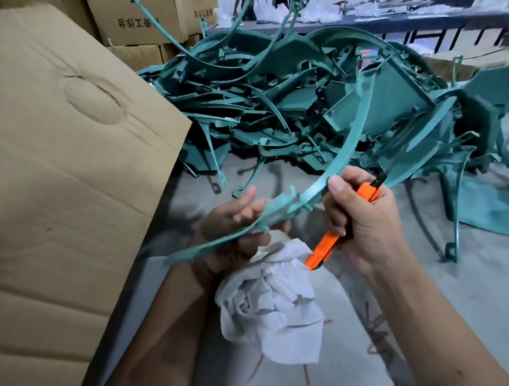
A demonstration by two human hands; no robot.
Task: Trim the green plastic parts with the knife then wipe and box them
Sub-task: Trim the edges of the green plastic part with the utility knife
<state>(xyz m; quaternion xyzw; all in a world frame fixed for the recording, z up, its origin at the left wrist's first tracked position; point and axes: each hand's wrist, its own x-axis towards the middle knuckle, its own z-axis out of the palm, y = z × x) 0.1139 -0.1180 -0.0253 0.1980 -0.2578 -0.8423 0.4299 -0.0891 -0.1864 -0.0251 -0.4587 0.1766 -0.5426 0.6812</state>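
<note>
The big tan cardboard box (74, 155) stands at the left, and a tangled heap of green plastic parts (295, 107) crowds the grey table (462, 289) behind, likely to snag a swung piece. Held above the table, the long curved green plastic strip (333, 164) looks light and springy, so it is best held near its tabbed middle. The left hand (234, 230) grasps it there, along with a crumpled white cloth (274, 307). The right hand (365, 221) clenches the orange utility knife (330, 242), thumb on the strip.

Soft even light, blurred edges
</note>
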